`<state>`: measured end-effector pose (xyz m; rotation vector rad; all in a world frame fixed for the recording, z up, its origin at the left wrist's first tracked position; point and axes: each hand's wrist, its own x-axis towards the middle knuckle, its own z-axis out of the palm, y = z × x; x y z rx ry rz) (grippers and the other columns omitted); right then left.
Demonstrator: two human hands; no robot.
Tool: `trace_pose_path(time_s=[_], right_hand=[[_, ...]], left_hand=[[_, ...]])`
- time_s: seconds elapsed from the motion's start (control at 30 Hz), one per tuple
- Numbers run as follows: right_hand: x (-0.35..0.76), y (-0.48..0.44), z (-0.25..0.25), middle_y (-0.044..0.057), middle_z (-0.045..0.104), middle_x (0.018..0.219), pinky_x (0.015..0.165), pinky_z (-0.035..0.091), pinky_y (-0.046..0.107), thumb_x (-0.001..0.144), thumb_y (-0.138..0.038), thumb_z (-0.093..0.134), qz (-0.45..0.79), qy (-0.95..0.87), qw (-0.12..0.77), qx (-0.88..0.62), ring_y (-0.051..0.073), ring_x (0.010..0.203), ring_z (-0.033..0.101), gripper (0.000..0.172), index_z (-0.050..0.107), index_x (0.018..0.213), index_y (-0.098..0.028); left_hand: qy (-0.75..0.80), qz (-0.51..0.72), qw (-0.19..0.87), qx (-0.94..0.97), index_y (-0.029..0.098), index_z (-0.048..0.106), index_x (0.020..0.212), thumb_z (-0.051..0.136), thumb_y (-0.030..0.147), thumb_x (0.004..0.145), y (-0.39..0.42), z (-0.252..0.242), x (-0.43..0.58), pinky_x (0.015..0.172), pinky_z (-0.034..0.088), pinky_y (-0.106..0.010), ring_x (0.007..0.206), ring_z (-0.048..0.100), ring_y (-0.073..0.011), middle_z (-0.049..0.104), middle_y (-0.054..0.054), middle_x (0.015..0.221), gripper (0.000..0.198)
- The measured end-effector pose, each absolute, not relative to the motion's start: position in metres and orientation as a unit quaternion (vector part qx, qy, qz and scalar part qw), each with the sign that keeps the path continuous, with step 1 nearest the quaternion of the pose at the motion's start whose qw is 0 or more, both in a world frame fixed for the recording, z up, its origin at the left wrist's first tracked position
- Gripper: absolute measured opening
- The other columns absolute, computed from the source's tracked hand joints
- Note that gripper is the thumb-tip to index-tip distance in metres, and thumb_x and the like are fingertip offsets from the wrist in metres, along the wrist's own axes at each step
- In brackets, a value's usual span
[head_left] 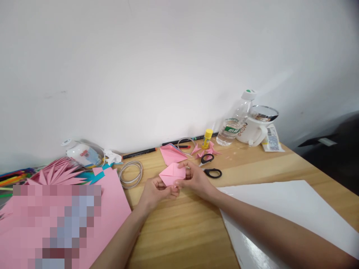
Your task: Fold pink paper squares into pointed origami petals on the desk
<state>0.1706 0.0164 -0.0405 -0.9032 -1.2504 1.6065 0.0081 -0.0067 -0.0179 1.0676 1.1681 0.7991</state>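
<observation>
Between my two hands is a folded piece of pink paper (171, 174), held above the wooden table with its pointed end to the left. My left hand (157, 192) is closed on its lower left edge, with some fingers hidden behind the paper. On the right side, my right hand (195, 179) pinches the paper between thumb and fingers. Just behind it lies another folded pink paper piece (171, 154). Scissors (211, 172) with black handles rest beyond my right hand, their blades partly hidden by it.
Pink paper sheets (114, 201) and a fanned pink paper piece (56, 173) cover the left. A cable coil (131, 174), black marker (139, 153), glue stick (207, 139), water bottle (231, 129) and white mug (249, 130) line the wall. A white board (269, 201) lies right, under my forearm.
</observation>
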Motion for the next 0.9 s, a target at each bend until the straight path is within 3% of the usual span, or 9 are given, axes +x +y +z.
trace_pose_path(time_s=[0.2,0.37,0.57,0.7,0.9], right_hand=[[0.1732,0.0179,-0.0400,-0.002,0.059,0.074,0.059,0.050,0.025,0.055,-0.013,0.070,0.649,-0.540,0.413,-0.342,0.014,0.065,0.062,0.069,0.034,0.114,-0.021],[0.1721,0.0186,-0.0413,-0.001,0.059,0.075,0.054,0.052,0.023,0.058,-0.006,0.062,0.634,-0.534,0.427,-0.361,0.012,0.061,0.061,0.061,0.036,0.111,-0.021],[0.1716,0.0225,-0.0456,0.000,0.061,0.080,0.058,0.055,0.029,0.060,-0.012,0.062,0.672,-0.479,0.446,-0.346,0.014,0.064,0.064,0.056,0.036,0.108,-0.022],[0.1710,0.0223,-0.0441,-0.001,0.061,0.082,0.060,0.054,0.030,0.064,-0.016,0.060,0.691,-0.472,0.439,-0.326,0.014,0.064,0.065,0.051,0.036,0.108,-0.023],[0.1735,0.0229,-0.0396,0.005,0.058,0.099,0.072,0.050,0.028,0.069,-0.020,0.062,0.631,-0.543,0.464,-0.302,0.015,0.084,0.061,0.035,0.047,0.101,-0.021]], left_hand=[[0.505,0.358,0.624,0.477,0.010,0.068,0.078,0.073,0.029,0.057,-0.0067,-0.0212,0.0072,0.060,0.054,-0.030,0.061,0.066,-0.0194,0.071,-0.008,0.069,0.028],[0.493,0.357,0.632,0.480,0.009,0.066,0.079,0.071,0.028,0.060,-0.0068,-0.0203,0.0071,0.056,0.053,-0.027,0.057,0.064,-0.0166,0.070,-0.009,0.069,0.027],[0.515,0.368,0.612,0.474,0.010,0.063,0.080,0.070,0.027,0.059,-0.0055,-0.0200,0.0081,0.050,0.049,-0.025,0.051,0.060,-0.0147,0.067,-0.006,0.062,0.028],[0.526,0.399,0.585,0.470,0.012,0.059,0.073,0.065,0.025,0.062,-0.0053,-0.0174,0.0097,0.045,0.044,-0.021,0.045,0.054,-0.0104,0.062,-0.001,0.055,0.018],[0.561,0.433,0.525,0.471,0.015,0.056,0.068,0.059,0.022,0.065,-0.0015,-0.0211,0.0025,0.035,0.028,-0.016,0.033,0.039,-0.0050,0.050,0.007,0.043,0.009]])
